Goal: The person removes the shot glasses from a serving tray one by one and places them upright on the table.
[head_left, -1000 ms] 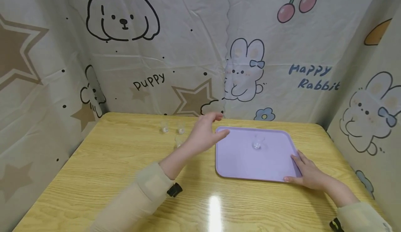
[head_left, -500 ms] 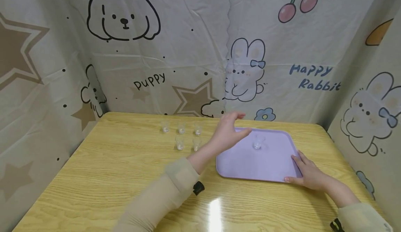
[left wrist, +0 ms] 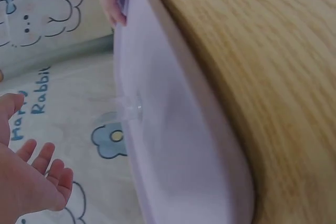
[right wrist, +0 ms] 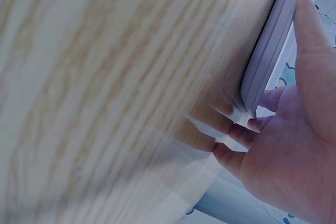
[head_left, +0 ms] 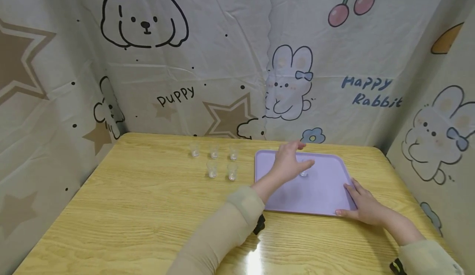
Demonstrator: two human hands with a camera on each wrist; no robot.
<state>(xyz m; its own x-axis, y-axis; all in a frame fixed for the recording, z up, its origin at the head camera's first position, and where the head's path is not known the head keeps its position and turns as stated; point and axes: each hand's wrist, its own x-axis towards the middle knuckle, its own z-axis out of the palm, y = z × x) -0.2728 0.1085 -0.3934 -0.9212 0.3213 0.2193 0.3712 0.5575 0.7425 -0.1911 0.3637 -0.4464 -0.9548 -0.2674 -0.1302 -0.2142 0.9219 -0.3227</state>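
My left hand [head_left: 288, 164] hovers over the lilac tray [head_left: 285, 200], thumb and fingers spread apart with nothing between them. A small clear shot glass [head_left: 304, 174] stands upright on the tray, partly hidden behind that hand in the head view. From the left wrist, the glass [left wrist: 128, 108] shows apart from the left hand [left wrist: 31, 179]. My right hand [head_left: 367, 204] holds the tray's near right corner, thumb at the front rim and fingers over the right rim. Seen from the right wrist, some fingertips [right wrist: 228, 156] of it touch the tabletop beside the tray [right wrist: 268, 56].
Left of the tray, several more clear shot glasses stand in two rows on the wooden table [head_left: 148, 200], among them a front one [head_left: 231, 172] and a back-left one [head_left: 195, 150]. A printed curtain [head_left: 230, 60] hangs behind and beside the table.
My left hand has moved right, from beside the tray's left edge to over it near the shot glass, uncovering glasses on the table. The right hand has stayed at the tray's corner.
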